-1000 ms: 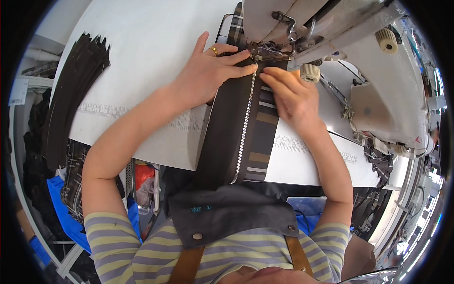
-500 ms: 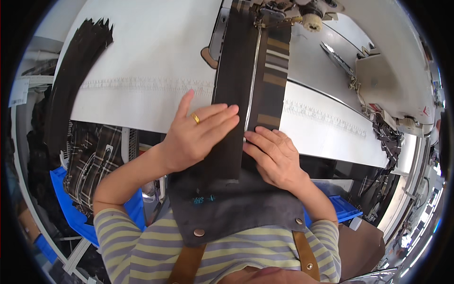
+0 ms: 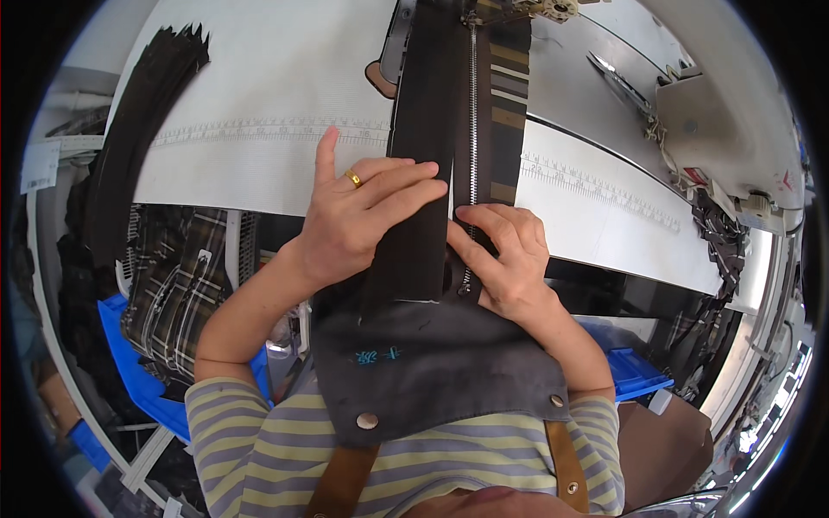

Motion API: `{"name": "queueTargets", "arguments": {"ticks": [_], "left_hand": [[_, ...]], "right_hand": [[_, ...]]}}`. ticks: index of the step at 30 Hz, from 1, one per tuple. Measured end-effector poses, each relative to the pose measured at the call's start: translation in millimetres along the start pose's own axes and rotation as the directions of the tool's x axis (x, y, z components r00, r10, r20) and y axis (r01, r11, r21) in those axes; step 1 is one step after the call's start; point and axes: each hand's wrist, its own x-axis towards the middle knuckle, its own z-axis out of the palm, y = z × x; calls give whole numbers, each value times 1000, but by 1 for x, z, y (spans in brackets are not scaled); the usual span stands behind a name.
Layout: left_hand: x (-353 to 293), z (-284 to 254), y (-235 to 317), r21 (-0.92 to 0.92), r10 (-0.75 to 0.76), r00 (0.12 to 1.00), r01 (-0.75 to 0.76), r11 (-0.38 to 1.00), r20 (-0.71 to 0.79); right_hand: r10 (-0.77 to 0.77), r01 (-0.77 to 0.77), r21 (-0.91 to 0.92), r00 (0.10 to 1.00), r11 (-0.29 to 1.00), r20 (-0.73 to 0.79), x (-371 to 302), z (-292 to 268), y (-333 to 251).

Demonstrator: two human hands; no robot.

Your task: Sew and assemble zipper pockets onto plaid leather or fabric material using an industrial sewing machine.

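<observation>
A long dark fabric piece (image 3: pixel 423 95) runs from the sewing machine's needle area (image 3: pixel 473 15) toward my body, its near end hanging over the table edge. My left hand (image 3: pixel 350 220), wearing a gold ring, lies on it with fingers stretched out and thumb raised apart. Along its right side runs a metal-toothed zipper (image 3: pixel 472 112) on dark tape, its loose near end below my right hand. My right hand (image 3: pixel 511 255) pinches the zipper's edge between thumb and fingers; the exact grip is partly hidden. Beneath the zipper, on the right, shows striped fabric (image 3: pixel 508 116).
Dark strips (image 3: pixel 138 129) drape over the table's left side. Scissors (image 3: pixel 617 82) lie right of the machine bed. A printed ruler (image 3: pixel 268 129) crosses the white tabletop (image 3: pixel 259 181). Plaid pieces (image 3: pixel 177 293) hang over a blue bin (image 3: pixel 142 380) at lower left.
The zipper has turned flatter, showing its full teeth and its near end. A gap has opened between it and the dark fabric. Both hands sit slightly higher in the picture.
</observation>
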Motion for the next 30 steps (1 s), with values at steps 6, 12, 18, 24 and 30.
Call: {"name": "queueTargets", "arguments": {"ticks": [6, 12, 18, 24, 30], "left_hand": [[1, -4, -1, -54, 48, 998, -50, 997, -37], [0, -2, -1, -57, 61, 998, -63, 996, -28], [1, -5, -1, -43, 57, 998, -56, 998, 14], [-6, -10, 1, -21, 30, 996, -28, 999, 90], [-10, -9, -3, -21, 54, 995, -52, 998, 82]], "right_hand": [[39, -40, -16, 998, 999, -52, 4, 1, -6], [44, -44, 7, 998, 999, -39, 3, 1, -5], [63, -62, 8, 997, 998, -42, 4, 1, -7], [40, -40, 2, 998, 999, 52, 3, -10, -5], [2, 6, 93, 996, 996, -87, -2, -13, -15]]}}
